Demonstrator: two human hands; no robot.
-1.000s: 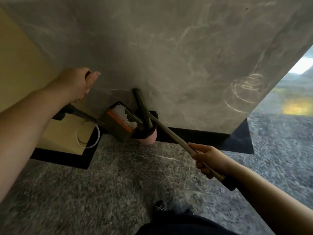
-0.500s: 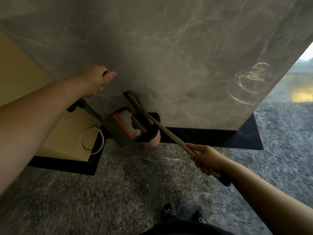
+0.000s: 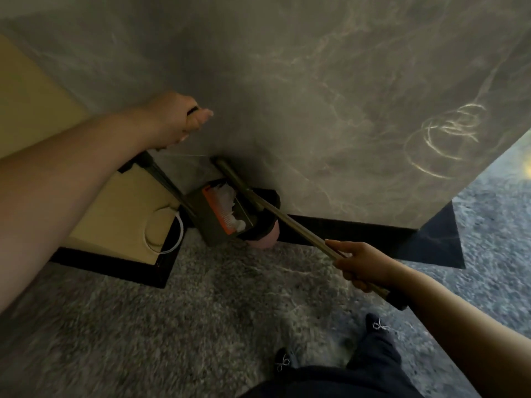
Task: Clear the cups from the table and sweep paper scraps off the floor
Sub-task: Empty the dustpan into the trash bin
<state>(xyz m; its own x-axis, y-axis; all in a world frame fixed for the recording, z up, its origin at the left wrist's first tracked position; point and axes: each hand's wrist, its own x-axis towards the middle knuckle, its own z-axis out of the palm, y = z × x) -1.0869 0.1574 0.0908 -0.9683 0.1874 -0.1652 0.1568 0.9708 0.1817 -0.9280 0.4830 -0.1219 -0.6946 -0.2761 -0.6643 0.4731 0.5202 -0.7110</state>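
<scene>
Beside the marble wall (image 3: 316, 96), the left hand (image 3: 175, 119) curls tight around the top of the dustpan handle (image 3: 163, 176), which slants down and to the right from the fist. Below and right of that hand, the dustpan (image 3: 218, 219) is tipped up against the wall's foot, with white paper scraps (image 3: 230, 202) heaped inside along its orange comb edge. Touching the dustpan's right side, the broom head (image 3: 264, 225) shows a black collar and pink bristles on the grey floor (image 3: 201, 311). From there the broom stick (image 3: 298, 228) runs down to the right hand (image 3: 362, 265), which grips it near its black end.
</scene>
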